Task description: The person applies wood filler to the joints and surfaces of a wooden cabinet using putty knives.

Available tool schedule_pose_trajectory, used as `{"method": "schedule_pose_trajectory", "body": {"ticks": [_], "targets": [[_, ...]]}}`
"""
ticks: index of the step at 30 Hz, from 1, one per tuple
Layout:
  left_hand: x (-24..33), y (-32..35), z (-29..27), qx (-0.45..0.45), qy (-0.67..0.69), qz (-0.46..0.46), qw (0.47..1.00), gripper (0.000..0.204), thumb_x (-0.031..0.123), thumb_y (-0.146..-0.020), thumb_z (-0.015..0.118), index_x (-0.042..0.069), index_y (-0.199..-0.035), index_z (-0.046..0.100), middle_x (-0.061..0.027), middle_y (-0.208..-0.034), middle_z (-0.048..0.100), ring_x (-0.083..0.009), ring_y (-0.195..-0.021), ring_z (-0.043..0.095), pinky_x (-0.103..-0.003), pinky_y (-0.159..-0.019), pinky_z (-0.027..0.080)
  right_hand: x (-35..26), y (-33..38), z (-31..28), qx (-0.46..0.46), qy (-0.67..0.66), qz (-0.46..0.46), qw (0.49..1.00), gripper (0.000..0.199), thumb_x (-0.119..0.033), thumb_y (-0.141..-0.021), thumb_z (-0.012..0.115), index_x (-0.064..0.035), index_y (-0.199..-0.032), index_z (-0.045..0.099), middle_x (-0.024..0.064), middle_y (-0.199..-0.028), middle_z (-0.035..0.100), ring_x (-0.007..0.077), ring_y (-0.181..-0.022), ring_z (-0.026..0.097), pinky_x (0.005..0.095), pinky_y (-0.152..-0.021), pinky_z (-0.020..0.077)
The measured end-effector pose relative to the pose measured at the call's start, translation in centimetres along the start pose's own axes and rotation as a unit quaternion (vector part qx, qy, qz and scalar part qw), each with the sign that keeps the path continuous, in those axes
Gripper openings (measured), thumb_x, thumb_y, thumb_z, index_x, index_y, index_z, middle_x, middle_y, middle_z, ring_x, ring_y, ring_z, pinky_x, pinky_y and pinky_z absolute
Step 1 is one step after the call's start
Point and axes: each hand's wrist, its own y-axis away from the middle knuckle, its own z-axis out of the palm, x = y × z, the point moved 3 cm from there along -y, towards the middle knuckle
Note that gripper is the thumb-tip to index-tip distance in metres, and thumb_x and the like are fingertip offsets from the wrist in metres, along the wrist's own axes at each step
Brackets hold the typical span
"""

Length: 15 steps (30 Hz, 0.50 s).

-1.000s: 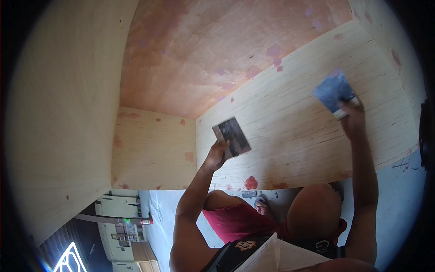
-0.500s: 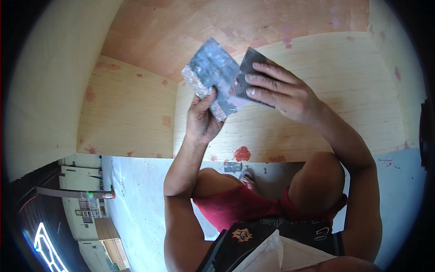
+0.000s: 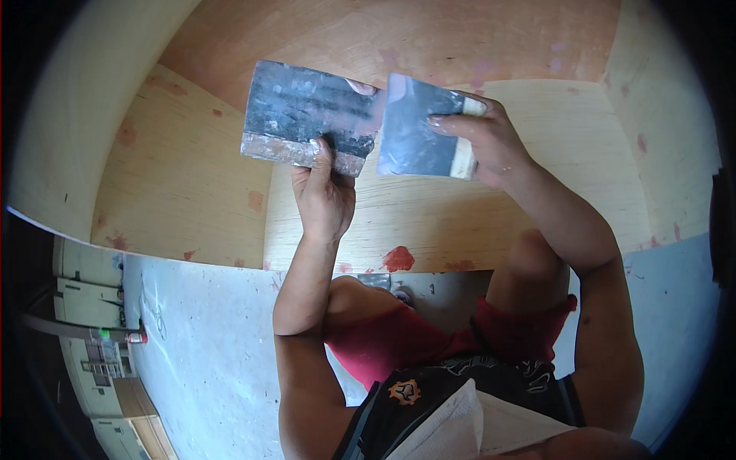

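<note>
Up close, left hand pinches a wide putty blade, thumb on the near face w/ fingers behind, holding it flat like a palette. Right hand clamps fingers over a second scraper, its edge touching the first blade's right side, prob. to wipe filler across. Both are raised in front of the plywood panels; red shorts below.

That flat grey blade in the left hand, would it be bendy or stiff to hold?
Probably stiff: the wide blade stays flat though the left hand pinches only its lower edge. Likely light, held up by fingertips. The crusted filler along that edge probably gives some grip.
</note>
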Motion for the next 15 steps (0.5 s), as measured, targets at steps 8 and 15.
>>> {"method": "schedule_pose_trajectory", "body": {"ticks": [8, 15], "targets": [[0.6, 0.1, -3.1, -0.06, -0.147, -0.039, 0.987, 0.02, 0.006, -0.09, 0.048, 0.005, -0.11, 0.051, -0.0031, -0.104, 0.056, -0.0098, -0.092, 0.052, -0.027, -0.082, 0.041, 0.0, -2.1, 1.3, -0.032, 0.071, -0.033, 0.996, 0.031, 0.004, -0.074, 0.06, 0.0046, -0.104, 0.057, 0.0105, -0.091, 0.064, 0.0171, -0.08, 0.062, 0.0296, -0.072, 0.05], [2.5, 0.4, -4.3, -0.023, -0.077, -0.094, 0.992, 0.031, 0.01, -0.089, 0.05, 0.004, -0.12, 0.044, -0.0066, -0.114, 0.052, -0.0179, -0.105, 0.051, -0.034, -0.09, 0.041, -6.7, -8.0, 3.1, -0.024, -0.16, -0.189, 0.969, 0.031, 0.001, -0.081, 0.057, 0.002, -0.111, 0.051, 0.0122, -0.104, 0.058, 0.021, -0.095, 0.058, 0.0352, -0.084, 0.0488]]}}
